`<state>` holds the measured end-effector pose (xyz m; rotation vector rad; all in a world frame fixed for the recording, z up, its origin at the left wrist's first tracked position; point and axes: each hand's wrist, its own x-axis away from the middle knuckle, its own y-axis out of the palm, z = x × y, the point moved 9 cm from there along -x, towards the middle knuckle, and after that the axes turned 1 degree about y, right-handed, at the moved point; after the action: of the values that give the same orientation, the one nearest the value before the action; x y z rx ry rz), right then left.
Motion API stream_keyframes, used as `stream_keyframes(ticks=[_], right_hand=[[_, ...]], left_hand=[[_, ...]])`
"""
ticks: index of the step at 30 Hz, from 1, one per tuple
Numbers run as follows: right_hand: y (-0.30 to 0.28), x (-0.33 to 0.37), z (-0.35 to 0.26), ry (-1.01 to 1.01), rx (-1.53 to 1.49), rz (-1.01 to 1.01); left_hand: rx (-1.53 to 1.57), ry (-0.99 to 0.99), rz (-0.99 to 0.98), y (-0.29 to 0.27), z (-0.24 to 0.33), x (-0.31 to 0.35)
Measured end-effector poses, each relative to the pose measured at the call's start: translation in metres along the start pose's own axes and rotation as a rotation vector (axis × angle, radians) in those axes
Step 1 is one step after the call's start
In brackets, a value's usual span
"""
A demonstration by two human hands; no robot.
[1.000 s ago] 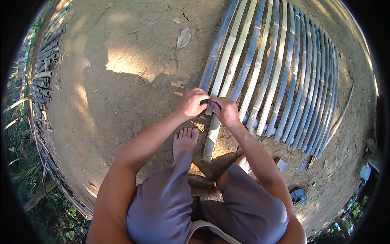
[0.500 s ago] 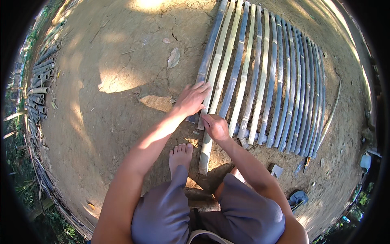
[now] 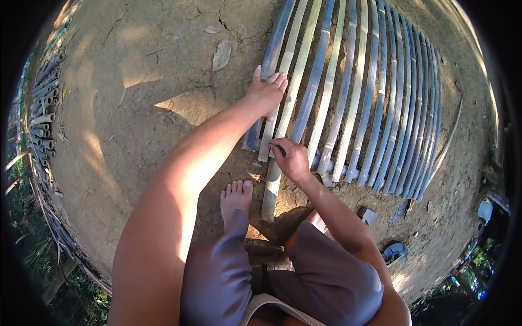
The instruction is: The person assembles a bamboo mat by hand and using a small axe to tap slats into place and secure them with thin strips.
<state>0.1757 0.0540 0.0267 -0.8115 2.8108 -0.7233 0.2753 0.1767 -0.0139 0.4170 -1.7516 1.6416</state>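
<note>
Split bamboo slats lie side by side in a rack on bare ground. My left hand (image 3: 266,95) rests with fingers spread across the leftmost dark bamboo slat (image 3: 276,38) and the pale slat (image 3: 292,46) beside it. Lower down, my right hand (image 3: 292,162) is closed in a pinch by the near ends of the slats. A tiny light sliver shows at its fingertips, too small to name. Under this hand passes a longer pale slat (image 3: 270,198), its near end sticking out toward my feet. A crosspiece (image 3: 350,173) shows beneath the near ends.
Cut bamboo tubes (image 3: 44,119) are piled at the far left. To the right lie a grey block (image 3: 368,216), a dark blue object (image 3: 395,252) and a thin curved strip (image 3: 448,138). A dry leaf (image 3: 221,55) lies left of the rack. My bare foot (image 3: 237,196) is close to the slats.
My left hand has slid farther up along the slats, away from the right hand, and its fingers have spread. The right hand stays pinched near the slat ends. The view has shifted slightly.
</note>
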Motion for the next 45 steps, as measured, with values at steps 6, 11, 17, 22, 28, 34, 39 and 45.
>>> stream_keyframes(ticks=[6,11,17,22,28,34,39,45], right_hand=[[0.009,-0.002,-0.007,-0.090,0.088,-0.070],[0.012,-0.003,-0.012,-0.160,0.176,-0.063],[0.013,-0.002,-0.021,-0.212,0.196,-0.031],[0.014,0.001,-0.022,-0.254,0.226,-0.035],[0.007,0.001,-0.024,-0.233,0.189,0.016],[0.010,-0.001,-0.027,-0.261,0.175,-0.009],[0.009,0.001,-0.018,-0.225,0.155,0.000],[0.010,0.000,-0.021,-0.257,0.145,-0.028]], left_hand=[[-0.009,-0.021,-0.038,0.004,0.003,-0.005],[0.024,-0.033,0.023,0.002,0.001,-0.002],[0.055,-0.020,0.043,-0.003,-0.001,0.003],[0.151,0.041,0.149,-0.007,-0.011,0.018],[0.283,0.137,0.450,-0.002,-0.003,0.054],[0.386,0.279,0.549,0.039,0.022,0.099],[0.338,0.286,0.473,0.041,0.024,0.102],[0.298,0.267,0.479,0.045,0.023,0.103]])
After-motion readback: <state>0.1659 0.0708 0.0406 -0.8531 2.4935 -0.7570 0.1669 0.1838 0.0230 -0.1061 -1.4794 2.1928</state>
